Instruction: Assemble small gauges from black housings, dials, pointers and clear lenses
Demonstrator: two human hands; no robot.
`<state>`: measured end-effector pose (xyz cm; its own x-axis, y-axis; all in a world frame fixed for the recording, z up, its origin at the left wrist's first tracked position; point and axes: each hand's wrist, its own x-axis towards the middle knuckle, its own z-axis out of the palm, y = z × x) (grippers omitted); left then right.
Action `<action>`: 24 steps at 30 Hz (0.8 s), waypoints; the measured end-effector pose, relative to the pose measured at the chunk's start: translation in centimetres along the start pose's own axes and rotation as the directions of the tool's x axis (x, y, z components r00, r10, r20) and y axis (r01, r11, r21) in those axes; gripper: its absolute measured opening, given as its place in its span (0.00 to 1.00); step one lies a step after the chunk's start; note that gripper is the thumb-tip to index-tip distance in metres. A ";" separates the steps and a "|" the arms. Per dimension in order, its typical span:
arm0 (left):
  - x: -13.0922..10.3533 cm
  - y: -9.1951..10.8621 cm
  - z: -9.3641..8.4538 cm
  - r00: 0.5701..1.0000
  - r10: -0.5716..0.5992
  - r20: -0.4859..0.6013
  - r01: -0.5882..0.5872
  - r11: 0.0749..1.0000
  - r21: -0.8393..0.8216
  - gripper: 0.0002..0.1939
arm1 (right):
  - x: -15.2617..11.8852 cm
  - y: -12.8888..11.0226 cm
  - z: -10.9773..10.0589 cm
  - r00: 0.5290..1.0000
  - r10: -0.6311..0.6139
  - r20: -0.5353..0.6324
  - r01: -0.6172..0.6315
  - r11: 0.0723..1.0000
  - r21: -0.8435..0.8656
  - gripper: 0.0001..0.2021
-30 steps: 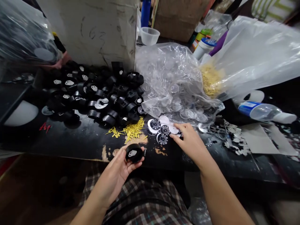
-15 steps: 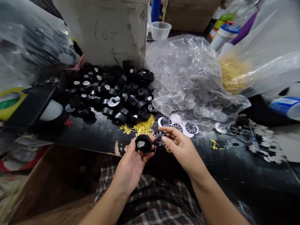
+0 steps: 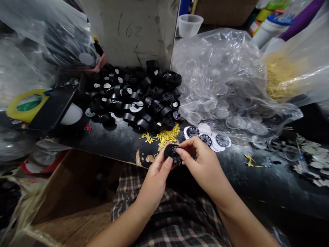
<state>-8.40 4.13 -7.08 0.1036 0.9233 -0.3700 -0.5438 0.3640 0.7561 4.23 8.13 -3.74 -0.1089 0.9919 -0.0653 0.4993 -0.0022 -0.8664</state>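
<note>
Closed round a black round gauge housing [image 3: 168, 150], my left hand [image 3: 158, 169] holds it just above the table's front edge. A black dial face with white markings [image 3: 176, 156] lies at the housing's open side, and my right hand [image 3: 196, 154] pinches it by its right edge. Whether the dial is fully seated inside cannot be seen. Behind my hands are a small heap of yellow pointers [image 3: 168, 135] and several dial faces on white discs [image 3: 205, 140]. A large pile of black housings [image 3: 138, 97] lies farther back.
Clear discs spill from a plastic bag [image 3: 221, 68] at the back right. Metal pieces [image 3: 312, 157] and loose yellow pointers [image 3: 250, 160] lie on the right. Yellow tape [image 3: 15, 108] and red pointers [image 3: 87, 128] are on the left. An open wooden drawer [image 3: 69, 192] sits below the table.
My right hand has brought the dial face left onto the housing, which my left hand has turned and raised slightly. The head view has shifted left.
</note>
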 end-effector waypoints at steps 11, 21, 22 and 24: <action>0.1 0.3 -1.0 0.997 -0.045 0.063 0.042 0.998 0.048 0.18 | -0.1 0.4 -0.7 0.995 0.031 0.097 -0.022 0.995 -0.099 0.04; 0.0 0.5 -2.2 0.998 -0.014 -0.062 0.023 0.990 0.138 0.13 | 0.4 1.8 -0.8 0.980 -0.080 0.184 0.113 0.978 -0.174 0.06; 0.1 0.7 -2.3 0.994 0.006 -0.106 0.007 0.993 0.117 0.13 | 1.1 1.8 -0.8 0.981 -0.093 0.172 0.141 0.947 -0.289 0.07; 0.1 1.3 -2.4 0.984 0.022 -0.178 -0.011 0.998 0.060 0.13 | 2.3 1.8 -0.8 0.983 -0.084 0.161 0.154 0.854 -0.497 0.06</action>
<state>-11.10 4.39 -7.46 -0.0583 0.8943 -0.4437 -0.4936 0.3605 0.7914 5.54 10.52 -5.02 -0.2873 0.9552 -0.0716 0.8367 0.2139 -0.5042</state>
